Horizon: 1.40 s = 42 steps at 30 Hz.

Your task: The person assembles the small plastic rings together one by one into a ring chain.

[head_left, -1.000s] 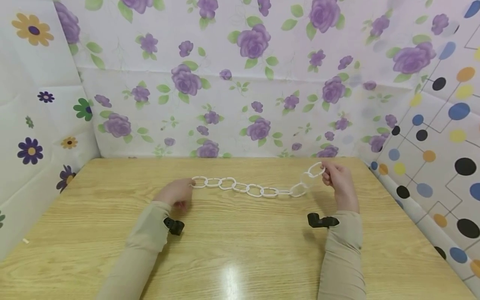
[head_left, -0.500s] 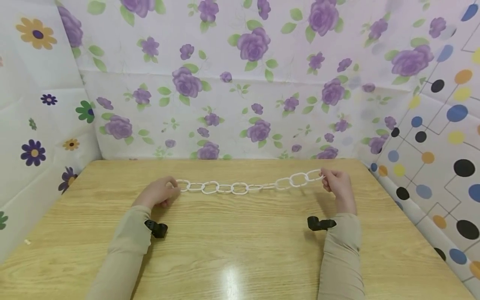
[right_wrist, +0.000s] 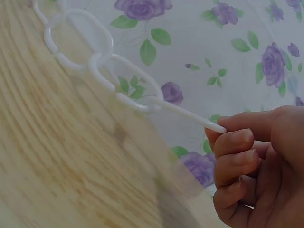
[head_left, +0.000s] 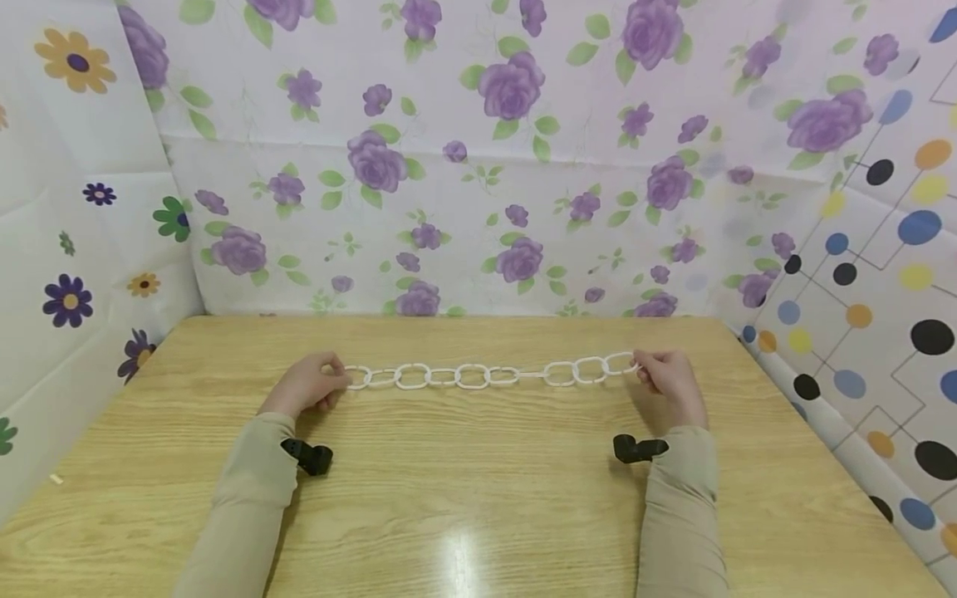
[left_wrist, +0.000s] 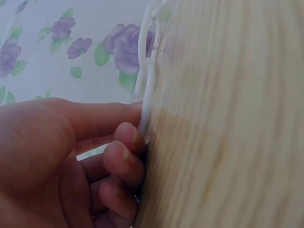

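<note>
A chain of white plastic links [head_left: 473, 377] stretches sideways across the far part of the table, nearly straight. At its left end my left hand [head_left: 305, 384] pinches the last link [left_wrist: 148, 99] between thumb and fingers, low against the wood. My right hand [head_left: 673, 378] grips the right end link [right_wrist: 190, 115] between thumb and forefinger, and the other fingers are curled under. In the right wrist view this end rises off the table, and the links beside it tilt upward too. The middle links seem to lie on or close to the wood.
The wooden table [head_left: 463, 482] ends at a wall of purple-flowered sheeting [head_left: 449, 216]. Patterned sheets flank it left and right. A small pale scrap [head_left: 56, 479] lies at the left edge. A black wrist camera [head_left: 310, 457] sits on the left sleeve, another camera [head_left: 639, 448] on the right.
My left hand has moved left with its end of the chain, drawing it straighter. My right hand has come down a little, lowering the raised right end.
</note>
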Each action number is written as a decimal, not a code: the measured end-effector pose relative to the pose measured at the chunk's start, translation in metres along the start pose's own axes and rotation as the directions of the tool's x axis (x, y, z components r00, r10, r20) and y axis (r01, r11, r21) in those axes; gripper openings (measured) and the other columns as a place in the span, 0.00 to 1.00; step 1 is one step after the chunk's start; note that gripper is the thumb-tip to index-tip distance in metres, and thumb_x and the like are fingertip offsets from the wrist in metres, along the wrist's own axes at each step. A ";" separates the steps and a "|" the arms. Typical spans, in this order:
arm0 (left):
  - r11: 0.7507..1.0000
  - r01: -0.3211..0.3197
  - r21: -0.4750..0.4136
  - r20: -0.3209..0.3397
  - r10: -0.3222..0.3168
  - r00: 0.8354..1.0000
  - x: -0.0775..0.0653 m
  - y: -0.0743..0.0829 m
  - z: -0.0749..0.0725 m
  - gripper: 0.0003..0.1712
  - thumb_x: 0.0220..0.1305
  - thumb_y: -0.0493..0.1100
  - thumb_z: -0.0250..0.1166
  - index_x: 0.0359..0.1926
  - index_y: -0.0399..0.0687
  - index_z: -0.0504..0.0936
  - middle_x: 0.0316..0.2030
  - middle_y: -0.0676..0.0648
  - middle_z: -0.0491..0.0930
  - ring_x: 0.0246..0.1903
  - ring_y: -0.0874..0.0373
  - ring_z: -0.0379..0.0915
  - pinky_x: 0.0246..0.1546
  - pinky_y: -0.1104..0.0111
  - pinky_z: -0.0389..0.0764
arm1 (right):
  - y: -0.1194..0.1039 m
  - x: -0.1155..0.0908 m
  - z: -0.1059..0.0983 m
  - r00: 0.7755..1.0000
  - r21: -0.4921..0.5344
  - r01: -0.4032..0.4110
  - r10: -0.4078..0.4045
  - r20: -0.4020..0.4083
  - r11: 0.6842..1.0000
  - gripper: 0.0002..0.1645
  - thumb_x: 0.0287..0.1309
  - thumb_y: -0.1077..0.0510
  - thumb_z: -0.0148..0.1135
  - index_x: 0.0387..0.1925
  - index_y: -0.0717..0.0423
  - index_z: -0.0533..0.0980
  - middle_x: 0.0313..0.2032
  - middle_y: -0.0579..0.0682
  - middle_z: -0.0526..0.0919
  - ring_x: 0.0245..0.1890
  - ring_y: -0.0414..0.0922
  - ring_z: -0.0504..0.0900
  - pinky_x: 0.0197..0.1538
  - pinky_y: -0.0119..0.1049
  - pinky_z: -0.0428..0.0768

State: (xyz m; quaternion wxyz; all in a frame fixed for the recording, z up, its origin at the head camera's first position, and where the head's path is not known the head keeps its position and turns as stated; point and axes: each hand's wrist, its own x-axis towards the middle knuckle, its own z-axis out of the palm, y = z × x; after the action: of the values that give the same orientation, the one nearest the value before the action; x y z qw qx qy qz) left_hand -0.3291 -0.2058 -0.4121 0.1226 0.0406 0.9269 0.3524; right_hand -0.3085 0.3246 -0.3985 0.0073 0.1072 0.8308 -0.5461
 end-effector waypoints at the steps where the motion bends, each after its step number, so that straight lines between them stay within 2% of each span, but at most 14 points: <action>1: 1.000 0.003 -0.012 0.010 -0.003 1.000 -0.001 0.000 -0.001 0.12 0.69 0.44 0.56 0.43 0.39 0.73 0.17 0.50 0.76 0.17 0.60 0.70 0.23 0.68 0.71 | 0.001 0.000 0.000 1.000 -0.010 -0.004 0.004 0.008 1.000 0.20 0.70 0.54 0.49 0.38 0.69 0.77 0.14 0.36 0.71 0.17 0.30 0.67 0.24 0.24 0.70; 6: 1.000 0.012 -0.029 0.047 -0.010 0.999 -0.006 0.000 -0.004 0.11 0.69 0.43 0.57 0.44 0.38 0.72 0.18 0.50 0.76 0.18 0.60 0.70 0.23 0.68 0.71 | 0.004 0.003 0.001 0.998 -0.078 -0.043 0.045 0.031 0.996 0.20 0.69 0.53 0.50 0.41 0.68 0.77 0.13 0.36 0.71 0.16 0.31 0.66 0.25 0.26 0.68; 12: 1.000 0.009 -0.029 0.060 -0.007 0.998 -0.010 -0.003 -0.004 0.14 0.70 0.45 0.57 0.46 0.37 0.72 0.18 0.50 0.76 0.18 0.60 0.70 0.23 0.68 0.71 | 0.010 0.006 0.004 0.997 -0.149 -0.033 0.042 0.058 0.988 0.20 0.67 0.54 0.51 0.41 0.69 0.78 0.13 0.36 0.71 0.17 0.31 0.67 0.26 0.26 0.68; 20: 0.992 -0.098 -0.082 0.082 0.105 0.991 -0.009 -0.011 -0.008 0.12 0.71 0.41 0.55 0.44 0.33 0.74 0.21 0.48 0.77 0.20 0.60 0.70 0.23 0.68 0.72 | 0.017 0.009 0.008 0.994 -0.171 -0.049 0.064 0.084 0.984 0.23 0.67 0.55 0.51 0.47 0.75 0.76 0.13 0.37 0.70 0.19 0.34 0.68 0.33 0.28 0.68; 24: 0.990 -0.130 -0.060 0.055 0.134 0.990 -0.011 -0.013 -0.010 0.11 0.70 0.39 0.56 0.42 0.32 0.76 0.22 0.46 0.79 0.22 0.59 0.73 0.26 0.68 0.74 | 0.023 0.009 0.006 0.995 -0.220 -0.053 0.070 0.070 0.974 0.20 0.66 0.55 0.52 0.36 0.71 0.78 0.13 0.39 0.70 0.19 0.36 0.67 0.33 0.30 0.66; 27: 0.989 -0.145 -0.031 0.032 0.146 0.989 -0.012 -0.011 -0.012 0.12 0.70 0.41 0.56 0.43 0.34 0.76 0.24 0.44 0.79 0.24 0.57 0.73 0.28 0.67 0.74 | 0.025 0.008 0.003 0.997 -0.299 -0.047 0.064 0.047 0.953 0.22 0.65 0.54 0.53 0.36 0.72 0.79 0.17 0.41 0.74 0.24 0.38 0.71 0.35 0.32 0.69; 32: 0.980 -0.195 0.043 -0.001 0.195 0.981 -0.011 0.001 -0.018 0.13 0.72 0.43 0.54 0.46 0.37 0.76 0.25 0.42 0.80 0.26 0.54 0.73 0.28 0.66 0.71 | 0.024 0.005 0.000 0.999 -0.423 -0.025 0.033 0.013 0.906 0.25 0.64 0.54 0.52 0.46 0.75 0.77 0.28 0.53 0.81 0.35 0.47 0.77 0.41 0.38 0.74; 36: 0.970 -0.227 0.089 -0.039 0.231 0.972 -0.012 0.012 -0.022 0.13 0.72 0.44 0.54 0.47 0.38 0.76 0.24 0.42 0.80 0.26 0.52 0.74 0.28 0.66 0.69 | 0.011 0.000 0.003 1.000 -0.479 0.010 -0.009 0.005 0.878 0.26 0.65 0.54 0.49 0.52 0.74 0.74 0.37 0.62 0.82 0.39 0.53 0.79 0.42 0.43 0.76; 39: 0.960 -0.249 0.125 -0.066 0.259 0.964 -0.013 0.020 -0.019 0.12 0.72 0.43 0.54 0.47 0.40 0.77 0.24 0.43 0.80 0.25 0.53 0.74 0.26 0.66 0.70 | -0.004 -0.001 0.018 0.998 -0.500 0.066 -0.063 0.024 0.864 0.24 0.67 0.55 0.48 0.52 0.72 0.73 0.41 0.65 0.82 0.40 0.55 0.80 0.43 0.46 0.78; 42: 0.946 -0.264 0.186 -0.074 0.282 0.957 -0.010 0.030 -0.010 0.11 0.72 0.43 0.54 0.45 0.42 0.78 0.25 0.45 0.80 0.24 0.56 0.74 0.25 0.66 0.72 | -0.019 0.001 0.046 0.988 -0.529 0.153 -0.141 0.063 0.835 0.21 0.68 0.55 0.49 0.51 0.69 0.74 0.43 0.65 0.82 0.41 0.56 0.82 0.46 0.50 0.79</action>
State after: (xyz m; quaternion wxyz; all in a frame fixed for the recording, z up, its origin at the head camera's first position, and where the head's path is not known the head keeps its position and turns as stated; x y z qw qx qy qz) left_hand -0.3224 -0.1914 -0.3834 0.0224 0.1616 0.9445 0.2850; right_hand -0.3177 0.2760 -0.3994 0.0037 0.0308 0.9550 -0.2948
